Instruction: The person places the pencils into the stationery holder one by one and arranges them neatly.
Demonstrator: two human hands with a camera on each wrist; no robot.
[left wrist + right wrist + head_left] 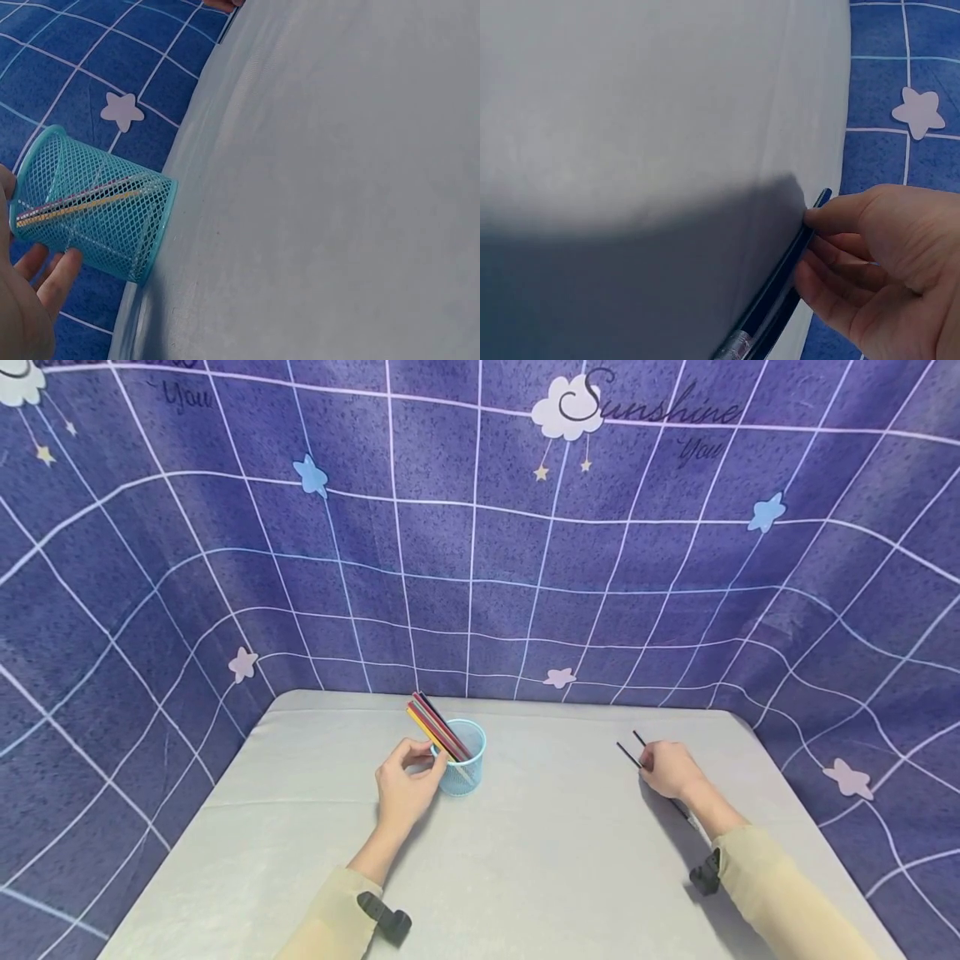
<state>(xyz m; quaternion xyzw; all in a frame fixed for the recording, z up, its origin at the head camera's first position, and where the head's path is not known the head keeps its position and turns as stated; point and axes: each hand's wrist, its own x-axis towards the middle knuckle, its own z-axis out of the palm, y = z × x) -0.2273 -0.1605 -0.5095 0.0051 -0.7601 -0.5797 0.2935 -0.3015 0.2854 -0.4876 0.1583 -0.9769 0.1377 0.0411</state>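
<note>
A light blue mesh pencil cup (461, 779) stands upright on the table, left of centre. Several colored pencils (435, 727) lean out of it toward the back left. My left hand (405, 781) grips the cup at its left side, thumb and fingertips at the rim; in the left wrist view its fingers (64, 277) lie along the mesh. On the right, my right hand (670, 770) pinches two slim dark sticks (780, 274) close over the table. One shows a silvery section lower down in the right wrist view. Their exact kind I cannot tell.
A pale grey cloth covers the table (540, 860). Behind it and at both sides hangs a blue-purple curtain (510, 552) with a white grid, stars and clouds. Black straps with small devices (705, 872) sit on both sleeves.
</note>
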